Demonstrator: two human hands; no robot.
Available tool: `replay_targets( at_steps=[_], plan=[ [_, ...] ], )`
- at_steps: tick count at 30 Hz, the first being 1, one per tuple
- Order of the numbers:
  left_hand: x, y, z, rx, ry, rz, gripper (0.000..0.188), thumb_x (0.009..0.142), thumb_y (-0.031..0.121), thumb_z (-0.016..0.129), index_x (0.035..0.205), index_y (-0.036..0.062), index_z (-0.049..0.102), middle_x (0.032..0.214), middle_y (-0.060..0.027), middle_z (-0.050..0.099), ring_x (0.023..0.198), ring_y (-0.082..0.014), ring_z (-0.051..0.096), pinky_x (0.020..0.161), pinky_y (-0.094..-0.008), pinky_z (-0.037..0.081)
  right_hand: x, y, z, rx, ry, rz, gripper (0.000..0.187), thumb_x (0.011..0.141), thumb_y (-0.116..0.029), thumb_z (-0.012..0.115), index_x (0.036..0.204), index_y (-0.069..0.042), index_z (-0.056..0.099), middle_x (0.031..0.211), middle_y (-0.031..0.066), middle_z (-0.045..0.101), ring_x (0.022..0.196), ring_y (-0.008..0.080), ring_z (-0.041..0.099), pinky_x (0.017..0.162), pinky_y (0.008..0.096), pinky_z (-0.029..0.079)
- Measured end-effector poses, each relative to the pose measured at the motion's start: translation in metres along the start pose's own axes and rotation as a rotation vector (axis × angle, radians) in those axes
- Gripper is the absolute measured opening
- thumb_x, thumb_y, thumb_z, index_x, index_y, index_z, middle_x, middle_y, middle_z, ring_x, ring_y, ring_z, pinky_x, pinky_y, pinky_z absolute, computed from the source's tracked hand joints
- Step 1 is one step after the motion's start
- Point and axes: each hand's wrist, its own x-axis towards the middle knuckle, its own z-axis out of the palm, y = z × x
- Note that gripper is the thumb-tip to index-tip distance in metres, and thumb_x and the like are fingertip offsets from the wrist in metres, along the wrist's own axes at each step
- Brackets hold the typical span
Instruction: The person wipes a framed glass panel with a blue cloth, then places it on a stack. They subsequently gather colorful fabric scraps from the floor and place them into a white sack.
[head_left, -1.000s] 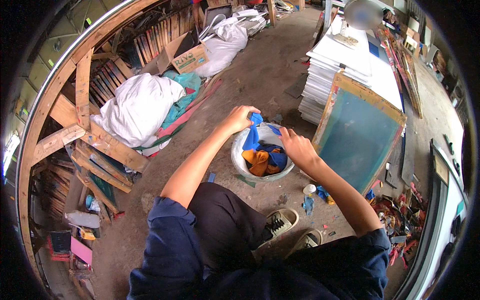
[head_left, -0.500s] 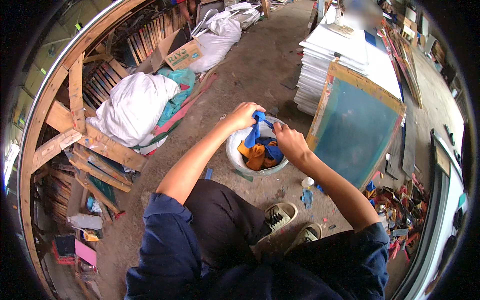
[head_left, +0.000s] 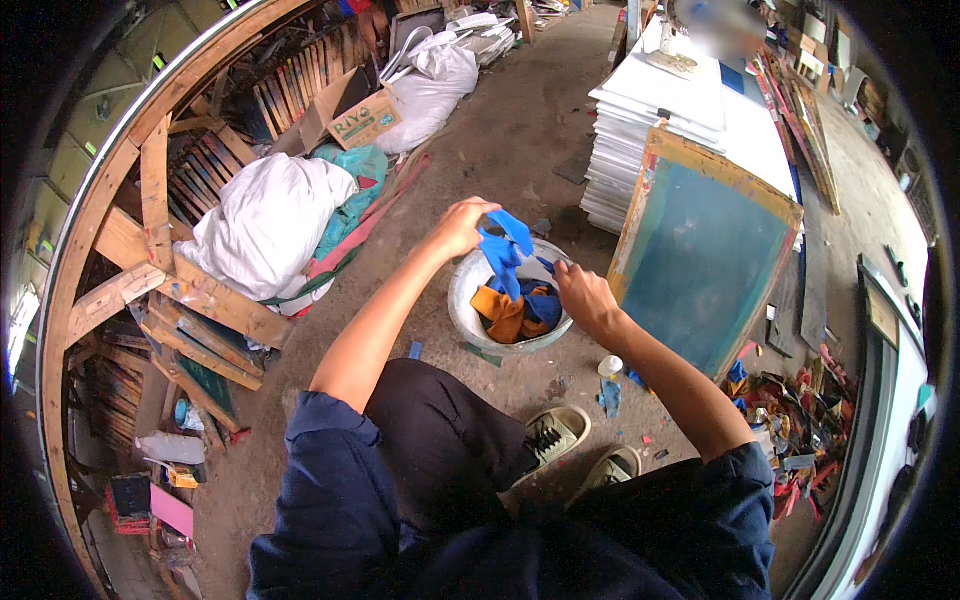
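My left hand (head_left: 462, 226) is closed at the fingertips on a bright blue cloth (head_left: 503, 255), which hangs in folds over a round whitish bucket (head_left: 463, 310). Over the bucket's right rim, my right hand (head_left: 588, 296) is pinched shut on a small dark blue piece (head_left: 546, 264) that looks like cloth; the fingers partly hide it. Orange-brown cloth (head_left: 504, 313) and dark blue cloth (head_left: 543, 306) lie inside the bucket. The bucket stands on the floor in front of my shoes.
A framed screen (head_left: 705, 255) leans against a stack of white sheets (head_left: 650, 125) on the right. A small white bottle (head_left: 610, 366) stands near my right forearm. Coloured scraps (head_left: 800, 420) lie at right. On the left are a white sack (head_left: 270, 215), a cardboard box (head_left: 362, 118) and wooden racks (head_left: 190, 290).
My left hand has moved slightly left, and more of the blue cloth now hangs spread from it. A wider gap has opened between that cloth and my right hand.
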Motion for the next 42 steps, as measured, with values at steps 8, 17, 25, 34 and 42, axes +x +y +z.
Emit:
replay_targets(
  at_steps=[8, 17, 25, 34, 42],
  plan=[
    [0.008, 0.025, 0.014, -0.291, -0.253, -0.035, 0.07, 0.06, -0.015, 0.059, 0.125, 0.0077, 0.044, 0.122, -0.0132, 0.039, 0.078, -0.019, 0.06, 0.061, -0.0256, 0.053, 0.011, 0.002, 0.021, 0.085, 0.037, 0.072, 0.019, 0.087, -0.015, 0.041, 0.093, 0.002, 0.045, 0.075, 0.0184, 0.058, 0.065, 0.0316, 0.062, 0.052, 0.038, 0.052],
    [-0.008, -0.02, 0.028, -0.154, -0.141, -0.126, 0.06, 0.062, -0.009, 0.058, 0.12, 0.0041, 0.049, 0.116, -0.0137, 0.046, 0.085, -0.0216, 0.057, 0.072, -0.0294, 0.049, -0.011, 0.002, 0.024, -0.027, -0.003, -0.024, 0.016, 0.087, -0.014, 0.041, 0.094, 0.0, 0.043, 0.075, 0.015, 0.058, 0.063, 0.0271, 0.063, 0.049, 0.034, 0.052],
    [0.008, 0.019, 0.044, -0.328, 0.171, -0.259, 0.032, 0.071, 0.015, 0.066, 0.1, 0.0043, 0.06, 0.094, -0.0086, 0.058, 0.072, -0.0146, 0.061, 0.065, -0.0273, 0.049, -0.022, 0.023, 0.034, -0.097, -0.073, 0.026, 0.016, 0.088, -0.014, 0.039, 0.09, 0.0, 0.047, 0.076, 0.0144, 0.06, 0.064, 0.0287, 0.063, 0.048, 0.035, 0.052],
    [0.004, 0.023, 0.034, -0.418, 0.586, -0.124, 0.042, 0.063, -0.002, 0.071, 0.099, 0.0029, 0.051, 0.099, -0.0064, 0.048, 0.081, -0.0147, 0.058, 0.065, -0.0255, 0.052, -0.022, 0.036, -0.004, 0.351, 0.003, 0.312, 0.025, 0.09, -0.02, 0.038, 0.096, 0.003, 0.044, 0.08, 0.0245, 0.058, 0.073, 0.0427, 0.057, 0.061, 0.0485, 0.047],
    [0.002, 0.048, 0.021, -0.335, 0.417, -0.055, 0.06, 0.063, -0.008, 0.062, 0.115, 0.0109, 0.039, 0.117, -0.0105, 0.034, 0.084, -0.0191, 0.052, 0.07, -0.0286, 0.052, -0.019, 0.028, -0.016, 0.436, 0.132, 0.291, 0.023, 0.09, -0.023, 0.041, 0.1, -0.003, 0.044, 0.082, 0.0266, 0.058, 0.075, 0.0444, 0.055, 0.063, 0.0518, 0.044]
  ],
)
